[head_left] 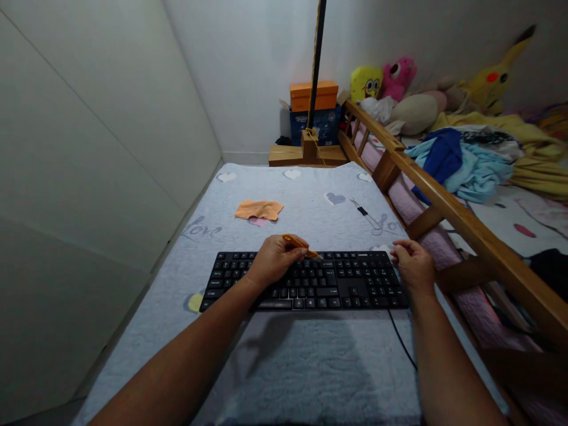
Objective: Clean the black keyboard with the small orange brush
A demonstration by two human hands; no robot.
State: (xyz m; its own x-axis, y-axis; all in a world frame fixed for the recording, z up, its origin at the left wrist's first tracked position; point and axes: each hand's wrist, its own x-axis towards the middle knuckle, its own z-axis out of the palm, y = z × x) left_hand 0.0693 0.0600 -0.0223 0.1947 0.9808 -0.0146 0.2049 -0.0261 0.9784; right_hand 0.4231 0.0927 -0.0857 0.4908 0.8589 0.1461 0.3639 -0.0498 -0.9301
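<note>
We see the black keyboard (pixel 341 284) lying flat on a pale quilted cover (pixel 306 189), our left hand (pixel 273 257) pinching a small orange tool (pixel 293 240) over its upper part; our right hand (pixel 415 269) curls at its right end, though we cannot tell if it grips; beyond lie an orange cloth (pixel 260 209) and a thin wire piece (pixel 362 210), with a wooden rail (pixel 465 216) rightward

The left hand (pixel 277 259) and the right hand (pixel 413 267) were both bare. Behind the left hand, a slim, uncovered left wrist (pixel 254 283) broadened into a bare left forearm (pixel 193 349); behind the right hand, the right forearm (pixel 448 361) was likewise uncovered, thickening away from it.
</note>
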